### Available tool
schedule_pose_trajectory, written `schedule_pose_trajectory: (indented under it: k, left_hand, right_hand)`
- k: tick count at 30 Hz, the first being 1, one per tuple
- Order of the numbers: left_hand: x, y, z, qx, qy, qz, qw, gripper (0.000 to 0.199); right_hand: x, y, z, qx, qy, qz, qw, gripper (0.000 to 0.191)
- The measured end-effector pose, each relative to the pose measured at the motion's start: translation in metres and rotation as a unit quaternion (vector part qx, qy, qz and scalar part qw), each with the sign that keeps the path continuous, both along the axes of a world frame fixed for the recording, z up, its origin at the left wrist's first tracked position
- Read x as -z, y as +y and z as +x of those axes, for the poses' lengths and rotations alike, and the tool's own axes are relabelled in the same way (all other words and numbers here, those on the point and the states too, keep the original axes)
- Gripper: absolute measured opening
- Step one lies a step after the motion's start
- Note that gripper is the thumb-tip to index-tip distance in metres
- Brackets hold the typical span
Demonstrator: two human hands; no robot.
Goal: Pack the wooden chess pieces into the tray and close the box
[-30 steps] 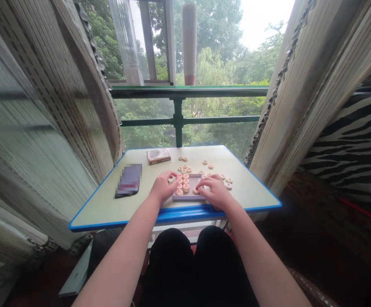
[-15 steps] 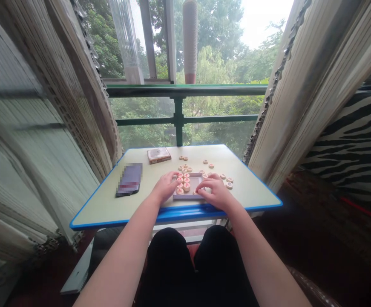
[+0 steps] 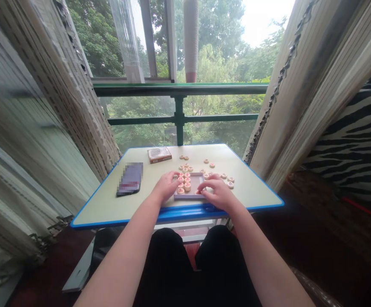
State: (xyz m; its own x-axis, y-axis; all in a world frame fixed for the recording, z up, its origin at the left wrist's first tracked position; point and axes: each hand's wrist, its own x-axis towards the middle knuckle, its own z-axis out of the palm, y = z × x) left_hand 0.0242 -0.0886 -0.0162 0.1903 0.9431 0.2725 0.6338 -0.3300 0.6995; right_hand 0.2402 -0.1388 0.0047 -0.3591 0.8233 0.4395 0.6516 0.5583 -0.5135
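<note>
Red-marked Chinese chess pieces [image 3: 187,186] stand in rows along the left side of a shallow pale box [image 3: 188,196] near the table's front edge. At the box's left rim rests my left hand [image 3: 166,187], its thumb and fingers apart beside the pieces; its contact with the rim is partly hidden. Over the right front corner, my right hand [image 3: 216,192] has its fingertips closed on a single chess piece [image 3: 197,192], mostly covered by the fingers. Bare box floor shows between the rows and that hand.
Loose chess pieces lie behind the box [image 3: 185,166] and to its right [image 3: 230,185]. A dark phone-like slab [image 3: 130,179], partly pixelated, lies left. A flat brown box [image 3: 159,154] sits at the back of the blue-edged table [image 3: 102,209]. Curtains [image 3: 277,106] flank a green railing [image 3: 179,90].
My right fingertips have shifted very slightly at the piece in the box's front corner. My left hand stays in place, and the camera view has moved a little.
</note>
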Motion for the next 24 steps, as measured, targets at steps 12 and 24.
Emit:
schedule_pose_trajectory:
  k: [12,24]
  left_hand:
    - [-0.0011,0.0001,-0.0001,-0.002,0.003,0.001,1.000,0.034]
    - [0.0005,0.0017,-0.0005,0.003,0.006,-0.007,1.000,0.035]
  right_hand:
    - [-0.0007,0.0009,-0.0001,0.001,0.016,0.004,1.000,0.013]
    - [-0.0007,0.0016,-0.0003,-0.023,0.001,0.018,1.000,0.019]
